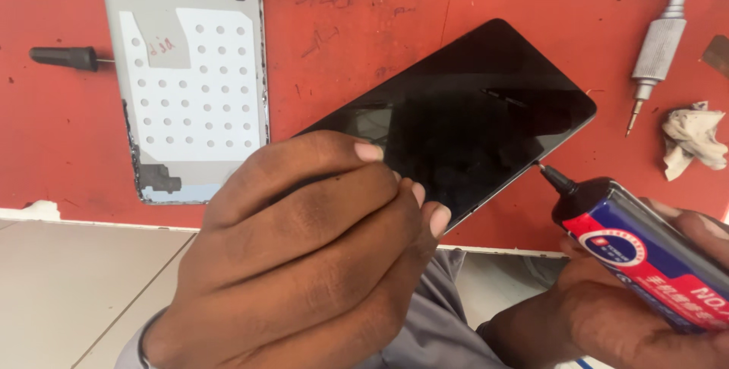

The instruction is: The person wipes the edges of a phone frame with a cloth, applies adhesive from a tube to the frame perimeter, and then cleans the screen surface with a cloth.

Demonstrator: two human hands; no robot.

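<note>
My left hand [304, 255] grips a black phone [471, 111] by its lower left end, holding it tilted over the red mat with the dark screen facing up. My right hand [623, 316] holds a glue tube [645, 247] with a blue and red label and a black nozzle. The nozzle's thin tip [543, 168] touches the phone's right long edge, near its upper right corner. My right hand is partly hidden under the tube.
A grey phone back cover [190, 73] with a white perforated sheet lies inside-up at the upper left of the red mat [342, 42]. A black-handled tool [64, 58] sits left of it. A silver screwdriver [661, 39] and a crumpled cloth [691, 141] lie at right.
</note>
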